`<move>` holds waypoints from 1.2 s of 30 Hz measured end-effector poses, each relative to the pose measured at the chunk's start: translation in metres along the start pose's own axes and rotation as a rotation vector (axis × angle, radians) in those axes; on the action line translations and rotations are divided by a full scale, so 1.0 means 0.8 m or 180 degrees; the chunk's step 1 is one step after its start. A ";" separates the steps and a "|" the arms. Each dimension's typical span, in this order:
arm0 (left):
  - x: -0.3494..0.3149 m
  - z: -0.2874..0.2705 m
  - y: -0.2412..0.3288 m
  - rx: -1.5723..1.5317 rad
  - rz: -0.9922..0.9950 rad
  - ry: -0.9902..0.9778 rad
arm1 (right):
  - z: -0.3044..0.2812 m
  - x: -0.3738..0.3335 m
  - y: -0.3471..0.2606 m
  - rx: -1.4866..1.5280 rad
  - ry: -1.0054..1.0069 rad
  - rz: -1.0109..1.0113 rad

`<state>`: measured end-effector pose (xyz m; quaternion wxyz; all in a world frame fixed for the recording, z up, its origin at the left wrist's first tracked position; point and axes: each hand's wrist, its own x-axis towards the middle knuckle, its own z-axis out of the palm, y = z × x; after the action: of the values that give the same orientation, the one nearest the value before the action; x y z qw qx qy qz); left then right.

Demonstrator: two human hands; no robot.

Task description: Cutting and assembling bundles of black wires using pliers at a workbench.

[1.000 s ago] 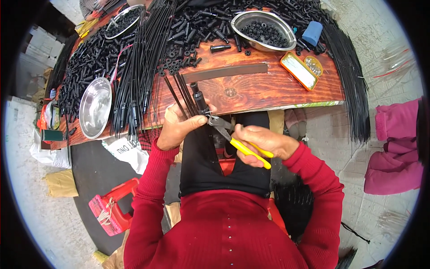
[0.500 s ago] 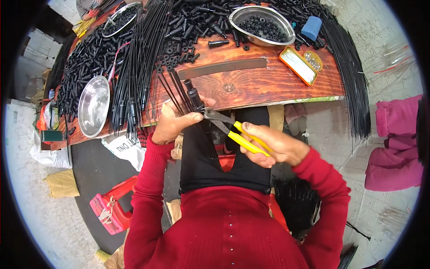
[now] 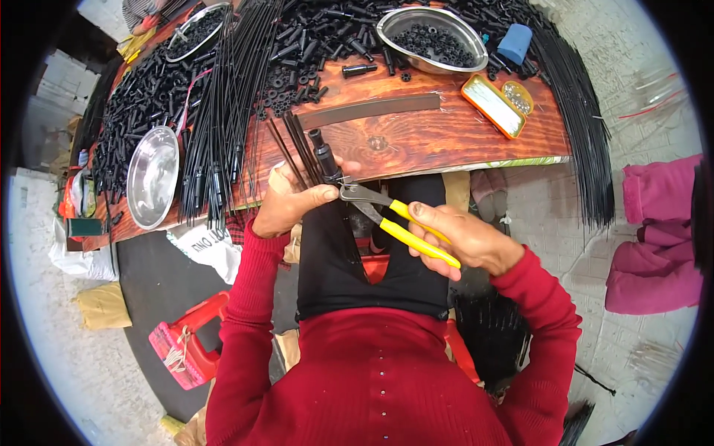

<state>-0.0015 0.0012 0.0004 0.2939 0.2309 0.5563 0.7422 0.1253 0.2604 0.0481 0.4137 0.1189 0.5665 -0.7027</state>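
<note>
My left hand (image 3: 291,202) is closed round several thin black rods (image 3: 294,152) and a black stepped plastic sleeve (image 3: 323,154), held upright over my lap at the table's front edge. My right hand (image 3: 467,239) grips pincers (image 3: 401,227) by their yellow handles. The dark jaws of the pincers sit at the sleeve's lower end, beside my left thumb. A short bit of thin wire shows there. Whether the jaws bite on it is too small to tell.
Heaps of black plastic parts (image 3: 137,141) and bundled rods (image 3: 238,89) cover the wooden table (image 3: 416,141). On it are a metal bowl of small rings (image 3: 398,56), a clear oval dish (image 3: 152,178), a flat bar (image 3: 372,111), an orange-rimmed box (image 3: 494,105) and a blue block (image 3: 515,44).
The yellow handles have spread wider apart, and the fingers of my right hand have loosened. My left hand still holds the rods and sleeve in nearly the same place.
</note>
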 end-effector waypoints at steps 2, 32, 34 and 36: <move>0.005 -0.001 0.001 0.0009 0.0013 -0.0034 | -0.007 0.007 0.012 0.0214 -0.0216 0.0097; -0.013 -0.025 -0.019 -0.0057 -0.0073 0.0525 | -0.003 0.151 0.128 -0.3382 0.1924 -0.2618; -0.009 -0.028 -0.021 -0.0085 -0.0081 0.0530 | 0.010 0.187 0.132 -0.4306 0.1877 -0.2363; -0.010 -0.031 -0.020 -0.0102 -0.0043 0.0520 | 0.021 0.217 0.140 -0.5227 0.1793 -0.2060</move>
<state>-0.0091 -0.0179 -0.0221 0.2563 0.1611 0.5680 0.7653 0.1012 0.1664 -0.1347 -0.0012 -0.2091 0.9720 -0.1074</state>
